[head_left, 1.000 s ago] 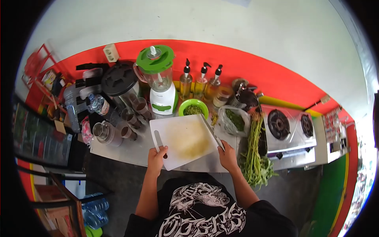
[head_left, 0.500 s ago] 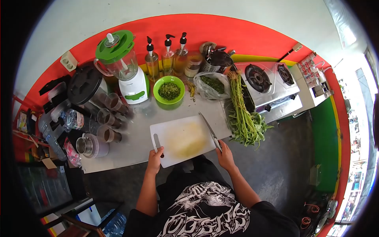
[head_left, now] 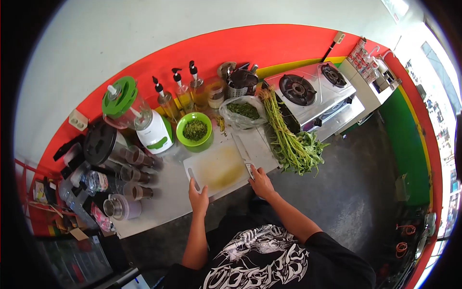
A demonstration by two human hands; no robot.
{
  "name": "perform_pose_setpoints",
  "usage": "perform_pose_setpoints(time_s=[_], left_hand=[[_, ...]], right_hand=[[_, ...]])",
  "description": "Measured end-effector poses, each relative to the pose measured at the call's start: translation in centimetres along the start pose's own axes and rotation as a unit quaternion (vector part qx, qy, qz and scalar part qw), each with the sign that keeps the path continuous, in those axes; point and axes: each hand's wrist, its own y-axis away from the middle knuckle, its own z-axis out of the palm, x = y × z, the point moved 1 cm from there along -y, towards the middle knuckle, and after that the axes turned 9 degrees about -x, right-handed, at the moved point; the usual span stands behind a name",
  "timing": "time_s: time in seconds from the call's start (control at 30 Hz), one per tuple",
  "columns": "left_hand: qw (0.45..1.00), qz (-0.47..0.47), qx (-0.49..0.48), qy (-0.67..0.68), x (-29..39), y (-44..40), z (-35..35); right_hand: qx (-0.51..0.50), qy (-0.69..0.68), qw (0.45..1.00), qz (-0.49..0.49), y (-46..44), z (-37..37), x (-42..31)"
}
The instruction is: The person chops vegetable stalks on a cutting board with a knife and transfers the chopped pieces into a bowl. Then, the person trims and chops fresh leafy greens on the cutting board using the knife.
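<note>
My right hand (head_left: pixel 262 184) is closed around the handle of a knife (head_left: pixel 244 153), whose blade points away from me along the right side of a white cutting board (head_left: pixel 204 168). The board has a yellow-green stain and lies on the metal table just in front of a green bowl (head_left: pixel 206 143). Chopped green leaves (head_left: pixel 195 130) fill the bowl. At the board's near left corner, by its handle slot, my left hand (head_left: pixel 198 198) is open, thumb and fingers apart.
A bundle of leafy stalks (head_left: pixel 284 139) lies right of a plastic bag of greens (head_left: pixel 244 111). Behind are a gas stove (head_left: pixel 327 103), pump bottles (head_left: pixel 198 91) and a blender (head_left: pixel 153 132). Cups (head_left: pixel 139 191) and a metal-rimmed jar (head_left: pixel 126 207) stand at left.
The cutting board has moved back from the table's near edge toward the bowl. My left hand has let go of its handle slot. My right hand still holds the knife; the view has tilted.
</note>
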Motion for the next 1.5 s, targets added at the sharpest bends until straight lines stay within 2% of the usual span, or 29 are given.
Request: perform_pose_setpoints(time_s=[0.07,0.13,0.2,0.23,0.33,0.43,0.57,0.7,0.8,0.87,0.93,0.97,1.07,1.13,1.2,1.27,1.3,1.33,1.4,1.5], left_hand=[[0.998,0.004,-0.041,0.042,-0.3,-0.2,1.3],[0.998,0.015,-0.064,-0.004,1.5,-0.4,2.4],[0.992,-0.018,-0.124,-0.01,2.9,-1.0,3.8],[0.989,-0.011,-0.145,0.03,3.7,-1.6,4.7],[0.978,0.028,-0.206,0.023,7.1,-2.7,7.5],[0.964,0.059,-0.257,0.029,9.1,-4.6,11.2],[0.946,0.068,-0.317,0.022,14.0,-6.0,17.2],[0.93,0.063,-0.357,0.06,17.6,-8.3,24.9],[0.963,0.017,-0.269,0.007,18.9,-9.5,29.5],[0.971,0.028,-0.237,-0.013,19.1,-10.0,31.4],[0.977,0.012,-0.159,-0.139,20.0,-9.7,32.8],[0.979,0.007,-0.154,-0.136,20.3,-9.7,33.3],[0.978,-0.022,-0.161,-0.129,20.3,-9.8,34.1],[0.984,-0.005,-0.142,-0.105,21.1,-9.4,33.9],[0.982,-0.01,-0.165,-0.087,21.2,-9.2,33.2],[0.981,0.012,-0.185,0.051,20.3,-9.4,33.2],[0.975,-0.009,-0.199,0.101,21.0,-9.1,33.1],[0.975,-0.01,-0.197,0.1,20.8,-9.3,33.1],[0.956,-0.025,-0.227,0.183,20.7,-9.3,33.0],[0.948,0.009,-0.269,0.169,21.0,-9.2,32.9]], right_hand=[[0.006,-0.011,1.0,-0.01,-0.2,-0.6,0.0],[0.015,-0.021,0.999,-0.025,-0.4,-1.5,0.0],[0.045,-0.024,0.998,-0.043,0.0,-2.7,0.3],[0.057,-0.032,0.997,-0.043,-0.1,-3.8,0.8],[0.087,-0.081,0.992,-0.053,-0.2,-8.2,2.4],[0.218,-0.089,0.968,-0.087,-1.2,-13.5,3.8],[0.27,-0.069,0.955,-0.102,-2.0,-18.5,5.9],[0.199,-0.071,0.974,-0.078,-3.7,-20.3,9.4],[0.157,-0.09,0.978,-0.101,-4.5,-21.6,10.2],[0.142,-0.098,0.978,-0.117,-5.2,-21.6,11.0],[0.119,-0.092,0.982,-0.119,-5.3,-21.9,11.3],[0.101,-0.089,0.984,-0.116,-5.7,-21.7,11.8],[0.102,-0.106,0.98,-0.132,-6.4,-21.6,12.9],[0.083,-0.136,0.979,-0.125,-6.9,-21.8,13.3],[0.101,-0.142,0.976,-0.129,-7.7,-22.2,13.7],[0.103,-0.144,0.975,-0.135,-8.3,-22.5,13.7],[0.095,-0.152,0.974,-0.14,-8.6,-22.7,13.6],[0.087,-0.162,0.972,-0.145,-8.9,-22.8,13.4],[0.084,-0.176,0.97,-0.144,-9.6,-22.8,13.1],[0.076,-0.267,0.947,-0.16,-11.5,-22.3,13.1]])
